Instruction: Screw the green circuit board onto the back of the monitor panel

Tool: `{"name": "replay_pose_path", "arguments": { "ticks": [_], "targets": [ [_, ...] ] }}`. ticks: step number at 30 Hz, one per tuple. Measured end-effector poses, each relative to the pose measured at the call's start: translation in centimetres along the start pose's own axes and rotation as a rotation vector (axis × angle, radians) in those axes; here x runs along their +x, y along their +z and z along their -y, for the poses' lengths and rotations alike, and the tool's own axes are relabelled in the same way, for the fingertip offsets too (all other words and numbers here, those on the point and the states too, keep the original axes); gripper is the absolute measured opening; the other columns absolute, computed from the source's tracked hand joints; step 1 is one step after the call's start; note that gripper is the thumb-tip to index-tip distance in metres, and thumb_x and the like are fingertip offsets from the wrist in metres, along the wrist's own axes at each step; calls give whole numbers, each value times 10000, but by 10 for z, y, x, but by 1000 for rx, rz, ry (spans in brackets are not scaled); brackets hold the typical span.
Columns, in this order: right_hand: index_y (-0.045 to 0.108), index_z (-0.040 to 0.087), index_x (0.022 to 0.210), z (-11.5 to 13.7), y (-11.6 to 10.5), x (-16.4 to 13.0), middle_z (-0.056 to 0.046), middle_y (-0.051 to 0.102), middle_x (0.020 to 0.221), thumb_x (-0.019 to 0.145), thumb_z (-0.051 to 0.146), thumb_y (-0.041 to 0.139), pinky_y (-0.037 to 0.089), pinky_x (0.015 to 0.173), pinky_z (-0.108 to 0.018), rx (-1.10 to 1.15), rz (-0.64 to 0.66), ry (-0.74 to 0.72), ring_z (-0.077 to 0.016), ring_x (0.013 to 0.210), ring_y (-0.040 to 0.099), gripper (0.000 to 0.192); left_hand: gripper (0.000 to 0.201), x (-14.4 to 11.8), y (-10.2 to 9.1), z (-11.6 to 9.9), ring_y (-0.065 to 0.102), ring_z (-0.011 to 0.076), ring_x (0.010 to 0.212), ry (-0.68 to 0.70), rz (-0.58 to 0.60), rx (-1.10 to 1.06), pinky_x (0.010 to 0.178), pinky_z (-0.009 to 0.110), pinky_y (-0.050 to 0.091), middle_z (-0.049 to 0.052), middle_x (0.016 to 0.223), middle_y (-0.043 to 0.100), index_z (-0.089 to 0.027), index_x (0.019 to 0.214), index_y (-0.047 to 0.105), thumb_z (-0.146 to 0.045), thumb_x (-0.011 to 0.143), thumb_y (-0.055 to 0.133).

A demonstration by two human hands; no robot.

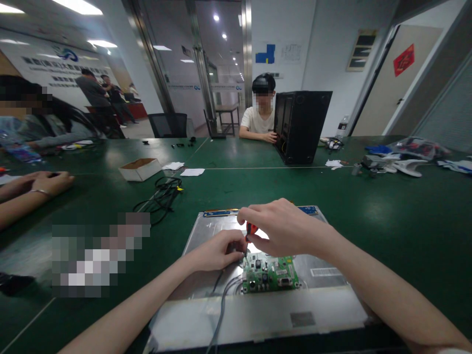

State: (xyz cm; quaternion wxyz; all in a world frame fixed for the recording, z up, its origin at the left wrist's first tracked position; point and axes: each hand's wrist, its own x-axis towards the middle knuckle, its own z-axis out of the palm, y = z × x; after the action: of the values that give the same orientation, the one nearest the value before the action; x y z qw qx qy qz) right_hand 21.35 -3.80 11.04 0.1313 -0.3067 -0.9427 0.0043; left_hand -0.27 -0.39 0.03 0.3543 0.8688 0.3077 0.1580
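Note:
My right hand (289,228) grips a small screwdriver (251,229) with a red and black handle, its shaft pointing down at the upper left corner of a green circuit board (271,271). At that same corner, my left hand (223,250) is closed, with thumb and fingertips pinched beside the screwdriver's tip. Whatever those fingers hold is hidden. The board lies on the silvery back of a flat display panel (324,287). Grey cables (222,314) run from the board's left side towards me. A blue circuit strip (308,210) lines the panel's far edge.
Black cables (162,196) lie coiled left of the panel, near a white open box (140,169) and paper scraps (192,172). Across the green table (228,189), a person (258,120) touches a black computer case (304,128). Another person's hands (51,184) rest at left.

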Motion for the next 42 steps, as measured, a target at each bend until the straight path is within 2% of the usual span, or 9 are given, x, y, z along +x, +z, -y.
{"name": "replay_pose_path", "arguments": {
  "ticks": [7, 20, 42],
  "targets": [
    [545, 189, 1018, 0, -1, 1, -27, 682, 860, 887, 312, 553, 226, 510, -259, -37, 5, 29, -130, 640, 561, 180, 74, 1, -1, -2, 577, 194, 786, 5, 2, -7, 710, 302, 464, 29, 840, 635, -169, 883, 603, -199, 817, 592],
    [534, 187, 1028, -1, 1, 2, -21, 686, 875, 898, 266, 525, 210, 512, -252, -22, -22, 17, -115, 630, 549, 152, 47, 1, 1, 2, 589, 184, 788, 12, 12, -89, 717, 297, 475, 21, 842, 644, -173, 881, 604, -201, 855, 575],
    [505, 181, 1042, -3, 6, 4, -18, 682, 870, 931, 316, 506, 219, 503, -253, -34, -25, -7, -127, 647, 559, 175, 51, 3, -2, 3, 577, 180, 734, 7, 17, -54, 670, 276, 456, 23, 801, 628, -163, 862, 619, -181, 826, 587]
  ]
}}
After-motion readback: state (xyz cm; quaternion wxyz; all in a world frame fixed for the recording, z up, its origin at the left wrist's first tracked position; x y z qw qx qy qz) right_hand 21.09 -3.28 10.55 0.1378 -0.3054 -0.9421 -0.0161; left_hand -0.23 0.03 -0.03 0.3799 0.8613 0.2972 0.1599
